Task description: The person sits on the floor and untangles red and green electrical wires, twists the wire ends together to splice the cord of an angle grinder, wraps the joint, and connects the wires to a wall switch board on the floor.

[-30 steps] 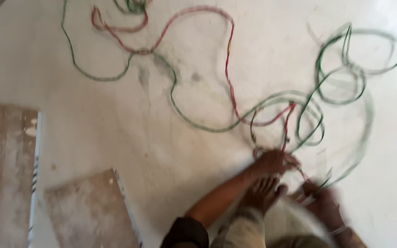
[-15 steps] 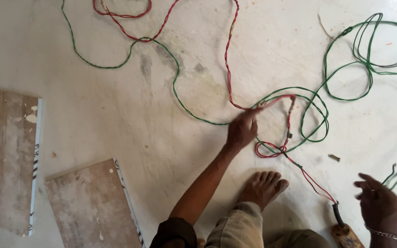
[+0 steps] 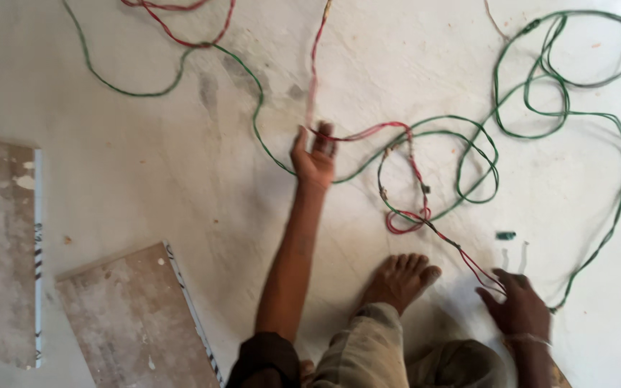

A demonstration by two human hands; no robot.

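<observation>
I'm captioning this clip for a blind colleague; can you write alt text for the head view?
A person's left hand lies on tangled red insulated wire and green insulated wire on a pale concrete floor; the right hand pinches the red strand near a bare foot.

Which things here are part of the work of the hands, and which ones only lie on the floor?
In the work:
- red wire, at left hand
- green wire
- right hand, at the red wire's end

Only lying about:
- two boards
- small green piece
</observation>
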